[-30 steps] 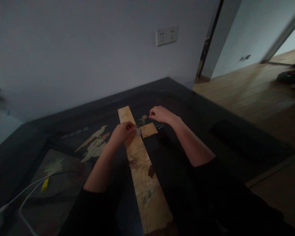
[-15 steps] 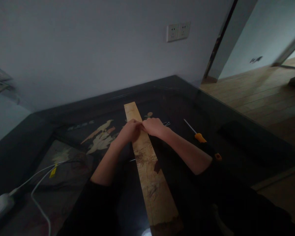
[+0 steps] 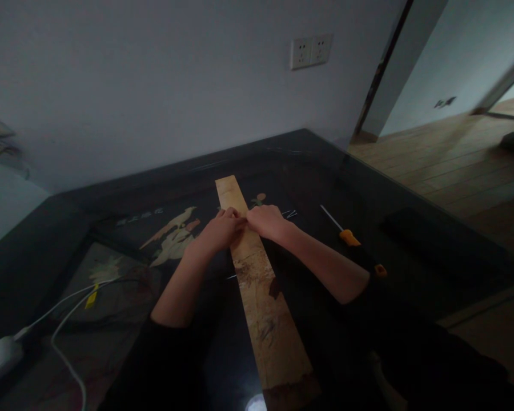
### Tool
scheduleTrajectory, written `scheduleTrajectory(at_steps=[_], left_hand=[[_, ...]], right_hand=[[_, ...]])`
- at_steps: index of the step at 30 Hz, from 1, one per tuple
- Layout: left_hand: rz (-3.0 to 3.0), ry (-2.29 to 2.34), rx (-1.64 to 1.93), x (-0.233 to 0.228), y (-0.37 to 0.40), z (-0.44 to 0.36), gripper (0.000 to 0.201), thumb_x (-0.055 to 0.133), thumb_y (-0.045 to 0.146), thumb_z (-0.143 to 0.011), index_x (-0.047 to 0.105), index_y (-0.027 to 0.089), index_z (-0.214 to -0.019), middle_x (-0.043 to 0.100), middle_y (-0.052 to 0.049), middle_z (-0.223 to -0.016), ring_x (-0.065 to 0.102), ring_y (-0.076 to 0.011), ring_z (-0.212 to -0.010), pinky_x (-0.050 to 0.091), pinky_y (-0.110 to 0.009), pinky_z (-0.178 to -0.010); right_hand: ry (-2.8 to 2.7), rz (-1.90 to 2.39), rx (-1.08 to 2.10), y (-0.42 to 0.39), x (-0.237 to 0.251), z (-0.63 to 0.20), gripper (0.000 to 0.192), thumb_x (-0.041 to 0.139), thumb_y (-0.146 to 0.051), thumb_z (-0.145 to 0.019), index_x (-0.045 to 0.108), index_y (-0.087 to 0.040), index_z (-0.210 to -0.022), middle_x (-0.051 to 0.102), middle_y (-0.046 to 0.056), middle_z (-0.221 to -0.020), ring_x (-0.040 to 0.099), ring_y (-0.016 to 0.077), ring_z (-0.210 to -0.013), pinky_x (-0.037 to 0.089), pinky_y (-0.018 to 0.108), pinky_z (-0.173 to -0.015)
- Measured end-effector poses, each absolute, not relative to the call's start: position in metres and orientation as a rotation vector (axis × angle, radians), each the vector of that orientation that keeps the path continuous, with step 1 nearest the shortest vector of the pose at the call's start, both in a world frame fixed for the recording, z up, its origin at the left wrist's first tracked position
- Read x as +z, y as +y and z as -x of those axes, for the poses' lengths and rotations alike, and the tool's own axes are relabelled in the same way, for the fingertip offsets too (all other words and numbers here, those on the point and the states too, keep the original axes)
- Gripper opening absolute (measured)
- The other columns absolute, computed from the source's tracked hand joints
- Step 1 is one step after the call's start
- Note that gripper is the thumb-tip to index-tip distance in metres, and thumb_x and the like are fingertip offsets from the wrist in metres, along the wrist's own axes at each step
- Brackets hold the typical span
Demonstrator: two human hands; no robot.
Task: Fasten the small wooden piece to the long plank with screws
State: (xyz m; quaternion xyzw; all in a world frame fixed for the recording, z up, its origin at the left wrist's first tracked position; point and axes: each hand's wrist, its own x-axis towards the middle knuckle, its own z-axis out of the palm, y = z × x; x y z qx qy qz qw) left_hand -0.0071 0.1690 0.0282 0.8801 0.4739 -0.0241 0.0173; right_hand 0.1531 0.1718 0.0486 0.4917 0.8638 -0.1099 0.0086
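A long wooden board [image 3: 261,302] with dark stains and scuffs runs lengthwise away from me on a dark, glossy tabletop [image 3: 317,171]. My left hand [image 3: 225,228] lies over the board's left side, its fingers curled inward. Against it, at the board's right edge, my right hand [image 3: 265,220] is closed with the knuckles up. The fingertips of both meet above the wood; whatever they pinch is hidden. A few thin, pale, nail-like pieces [image 3: 290,214] lie just beyond my right hand. Another thin light sliver [image 3: 231,277] shows by the board's left edge.
On the right lies a screwdriver [image 3: 350,238] with an orange and black handle. A white power strip [image 3: 2,359] and white cables [image 3: 66,354] occupy the left. Behind the table stands a wall with sockets [image 3: 310,51]. Bird pictures [image 3: 175,237] decorate the tabletop.
My left hand has shifted slightly and its wrist has turned a little lower and to the left. The right hand stays nearly in place, as does the board.
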Motion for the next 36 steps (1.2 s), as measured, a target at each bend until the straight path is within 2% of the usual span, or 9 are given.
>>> scheduleTrajectory(at_steps=[6, 11, 14, 19, 24, 31, 36], left_hand=[[-2.684, 1.532, -0.047, 0.028, 0.165, 0.005, 0.030, 0.047, 0.027, -0.089, 0.061, 0.022, -0.115, 0.044, -0.012, -0.138, 0.045, -0.0286, -0.122, 0.043, -0.039, -0.094], [-2.726, 1.379, -0.161, 0.033, 0.166, 0.000, 0.028, 0.040, 0.024, -0.091, 0.065, 0.016, -0.102, 0.060, -0.013, -0.122, 0.055, -0.0236, -0.114, 0.041, -0.034, -0.099], [-2.734, 1.319, -0.200, 0.036, 0.167, -0.002, 0.029, 0.040, 0.022, -0.090, 0.066, 0.015, -0.100, 0.065, -0.013, -0.116, 0.058, -0.0223, -0.111, 0.042, -0.031, -0.098], [-2.683, 1.346, -0.065, 0.032, 0.167, 0.001, 0.033, 0.041, 0.022, -0.088, 0.061, 0.019, -0.114, 0.060, -0.010, -0.128, 0.055, -0.0230, -0.119, 0.042, -0.032, -0.099], [-2.667, 1.291, -0.040, 0.032, 0.167, 0.003, 0.030, 0.043, 0.018, -0.087, 0.064, 0.021, -0.109, 0.065, -0.007, -0.121, 0.056, -0.0224, -0.117, 0.044, -0.030, -0.097], [-2.749, 1.222, -0.148, 0.033, 0.170, 0.002, 0.027, 0.043, 0.015, -0.086, 0.066, 0.019, -0.100, 0.064, -0.008, -0.124, 0.049, -0.0212, -0.127, 0.038, -0.029, -0.103], [-2.718, 1.277, -0.140, 0.032, 0.170, 0.001, 0.029, 0.042, 0.018, -0.088, 0.064, 0.017, -0.107, 0.061, -0.012, -0.127, 0.054, -0.0214, -0.121, 0.042, -0.029, -0.099]], right_hand=[[2.732, -1.537, -0.249, 0.166, 0.054, -0.154, 0.034, 0.039, -0.012, -0.092, 0.063, -0.010, -0.117, 0.067, 0.021, -0.113, 0.064, 0.0292, -0.106, 0.050, 0.039, -0.084], [2.757, -1.501, -0.193, 0.161, 0.062, -0.153, 0.034, 0.036, -0.011, -0.094, 0.063, -0.009, -0.115, 0.067, 0.019, -0.113, 0.064, 0.0293, -0.106, 0.051, 0.039, -0.084], [2.795, -1.475, -0.155, 0.160, 0.063, -0.154, 0.034, 0.036, -0.012, -0.095, 0.062, -0.011, -0.116, 0.067, 0.018, -0.113, 0.065, 0.0293, -0.105, 0.051, 0.040, -0.083], [2.737, -1.586, -0.168, 0.166, 0.055, -0.155, 0.031, 0.041, -0.017, -0.094, 0.065, -0.011, -0.114, 0.067, 0.020, -0.112, 0.065, 0.0290, -0.104, 0.052, 0.040, -0.081], [2.701, -1.636, -0.151, 0.170, 0.046, -0.152, 0.031, 0.043, -0.017, -0.093, 0.071, -0.008, -0.102, 0.070, 0.020, -0.103, 0.067, 0.0297, -0.100, 0.052, 0.039, -0.080], [2.722, -1.578, -0.134, 0.163, 0.055, -0.154, 0.034, 0.038, -0.011, -0.093, 0.070, -0.011, -0.105, 0.070, 0.018, -0.106, 0.066, 0.0274, -0.102, 0.052, 0.037, -0.080], [2.737, -1.547, -0.133, 0.159, 0.062, -0.155, 0.034, 0.037, -0.012, -0.094, 0.067, -0.014, -0.111, 0.068, 0.018, -0.111, 0.065, 0.0278, -0.103, 0.050, 0.037, -0.080]])
